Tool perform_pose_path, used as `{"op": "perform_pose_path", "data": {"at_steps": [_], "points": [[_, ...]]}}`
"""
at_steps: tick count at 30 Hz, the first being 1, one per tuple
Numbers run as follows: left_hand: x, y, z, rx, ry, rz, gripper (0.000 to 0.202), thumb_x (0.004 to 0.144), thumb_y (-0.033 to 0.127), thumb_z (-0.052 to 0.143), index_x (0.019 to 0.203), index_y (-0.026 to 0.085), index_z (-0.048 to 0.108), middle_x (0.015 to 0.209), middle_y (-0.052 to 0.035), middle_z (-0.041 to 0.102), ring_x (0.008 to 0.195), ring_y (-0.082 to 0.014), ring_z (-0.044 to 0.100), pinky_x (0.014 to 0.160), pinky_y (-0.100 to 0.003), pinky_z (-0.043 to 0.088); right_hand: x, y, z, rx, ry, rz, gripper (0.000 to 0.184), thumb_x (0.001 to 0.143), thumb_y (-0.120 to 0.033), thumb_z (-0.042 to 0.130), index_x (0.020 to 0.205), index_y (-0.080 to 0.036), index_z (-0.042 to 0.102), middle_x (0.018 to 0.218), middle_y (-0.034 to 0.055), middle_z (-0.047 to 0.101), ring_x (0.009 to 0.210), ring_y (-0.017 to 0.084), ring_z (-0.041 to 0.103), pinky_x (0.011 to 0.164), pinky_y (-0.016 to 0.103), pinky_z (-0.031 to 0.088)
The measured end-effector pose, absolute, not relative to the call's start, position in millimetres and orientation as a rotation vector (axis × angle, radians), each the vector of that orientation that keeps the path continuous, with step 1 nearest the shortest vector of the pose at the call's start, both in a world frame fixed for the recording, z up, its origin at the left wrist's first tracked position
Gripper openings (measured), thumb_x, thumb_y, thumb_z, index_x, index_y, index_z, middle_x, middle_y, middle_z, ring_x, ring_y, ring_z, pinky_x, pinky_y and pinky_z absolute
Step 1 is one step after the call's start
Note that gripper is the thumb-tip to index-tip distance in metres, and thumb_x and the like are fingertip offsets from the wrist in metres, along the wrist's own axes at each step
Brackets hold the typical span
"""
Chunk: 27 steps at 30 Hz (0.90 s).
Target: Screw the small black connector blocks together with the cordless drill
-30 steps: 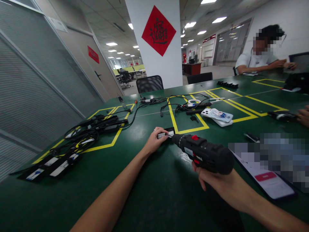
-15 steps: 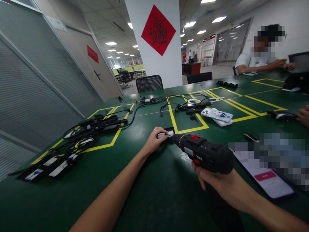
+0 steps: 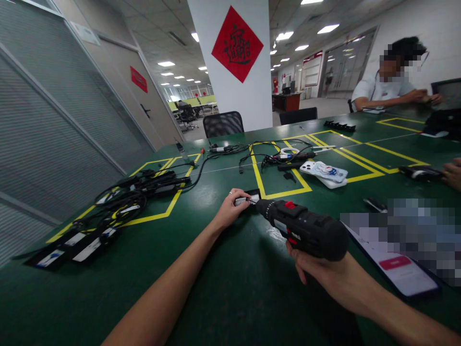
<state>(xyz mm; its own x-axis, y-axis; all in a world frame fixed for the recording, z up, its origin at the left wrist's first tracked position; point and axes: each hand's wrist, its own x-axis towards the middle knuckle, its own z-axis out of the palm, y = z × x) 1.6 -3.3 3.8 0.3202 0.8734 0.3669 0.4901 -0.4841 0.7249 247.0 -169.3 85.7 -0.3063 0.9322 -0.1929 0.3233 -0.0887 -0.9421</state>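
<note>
My right hand grips a black cordless drill with red buttons, wrapped round its handle. The drill points left and away from me, and its thin bit meets a small black-and-white part on the green table. My left hand is closed on that part, fingertips over its light face and a ring on one finger. The hand hides much of the part, so its exact kind does not show. Where the bit touches is too small to make out.
Black cables and adapters lie heaped at the left. Ahead are more cables and a patterned phone case. A lit phone lies right of the drill. Another person sits across the table; another hand shows at the right edge.
Almost nothing differs. Both hands and the drill hold their places at the part, and the view has shifted very slightly.
</note>
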Motion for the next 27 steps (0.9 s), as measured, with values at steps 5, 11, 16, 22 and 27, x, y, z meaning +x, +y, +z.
{"op": "perform_pose_path", "data": {"at_steps": [5,11,16,22,27], "points": [[2.0,-3.8,4.8,2.1,1.215,1.038,0.021,0.078,0.031,0.057,0.095,0.019,0.065,0.104,-0.0064,0.053,0.105,-0.0207,0.049,0.098,-0.038,0.035,247.1,-169.8,84.3,-1.347,-1.604,1.422,0.021,0.085,-0.034,0.046,0.073,-0.02,0.056,0.07,0.0008,0.055,0.071,0.017,0.053,0.06,0.029,0.041],[2.1,-3.1,3.7,2.102,1.221,1.037,0.021,0.078,0.031,0.057,0.094,0.019,0.065,0.103,-0.0059,0.053,0.103,-0.0201,0.049,0.098,-0.037,0.035,248.9,-169.8,84.1,-1.359,-1.613,1.435,0.029,0.085,-0.037,0.045,0.063,-0.02,0.053,0.078,0.0042,0.058,0.075,0.019,0.053,0.058,0.029,0.041],[2.5,-3.0,4.1,2.1,1.223,1.032,0.021,0.078,0.031,0.057,0.094,0.019,0.065,0.104,-0.006,0.053,0.104,-0.0205,0.049,0.098,-0.036,0.036,247.9,-170.2,86.4,-1.386,-1.647,1.41,0.033,0.084,-0.041,0.044,0.059,-0.02,0.051,0.082,0.0062,0.058,0.075,0.019,0.052,0.059,0.03,0.041],[2.4,-3.5,4.5,2.099,1.213,1.037,0.021,0.079,0.031,0.057,0.094,0.019,0.064,0.103,-0.006,0.054,0.103,-0.0202,0.05,0.097,-0.037,0.036,246.2,-168.3,86.4,-1.375,-1.639,1.439,0.034,0.085,-0.042,0.043,0.061,-0.02,0.052,0.078,0.006,0.057,0.073,0.019,0.053,0.06,0.03,0.041],[2.5,-4.0,5.5,2.087,1.21,1.036,0.021,0.078,0.031,0.057,0.094,0.019,0.065,0.103,-0.0063,0.054,0.103,-0.0203,0.05,0.097,-0.037,0.036,247.0,-169.4,86.0,-1.38,-1.648,1.421,0.033,0.085,-0.04,0.044,0.061,-0.02,0.052,0.084,0.0072,0.058,0.077,0.02,0.054,0.06,0.03,0.041]]}}
